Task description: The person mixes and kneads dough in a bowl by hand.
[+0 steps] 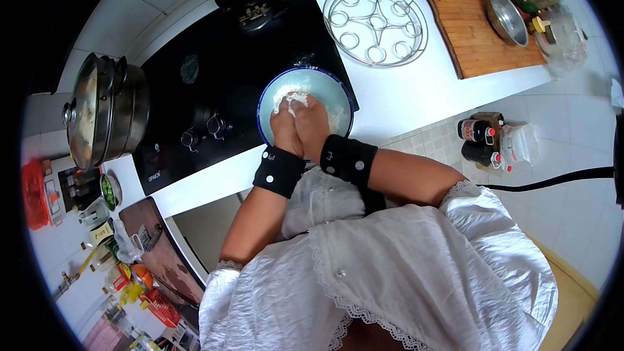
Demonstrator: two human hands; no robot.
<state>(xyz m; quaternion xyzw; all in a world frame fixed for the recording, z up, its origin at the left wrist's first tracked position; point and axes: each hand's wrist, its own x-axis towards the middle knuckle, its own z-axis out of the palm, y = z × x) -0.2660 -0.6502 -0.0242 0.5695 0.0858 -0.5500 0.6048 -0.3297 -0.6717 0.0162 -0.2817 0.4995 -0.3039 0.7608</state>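
Observation:
Both hands are inside a pale bowl with a blue rim (265,96), at the edge of the black cooktop. My left hand (285,131) and my right hand (312,122) press side by side, touching each other. Their fingers are closed into white, floury dough (292,93), which partly hides the fingertips. More white flour clings to the bowl's inner wall. Each wrist wears a black band with pale dots.
A multi-tier steamer pot (120,114) stands left on the cooktop (227,71). A round wire rack (376,23) lies on the white counter, beside a wooden board (468,39) holding a metal bowl (507,18). Dark bottles (478,131) stand on the floor at right.

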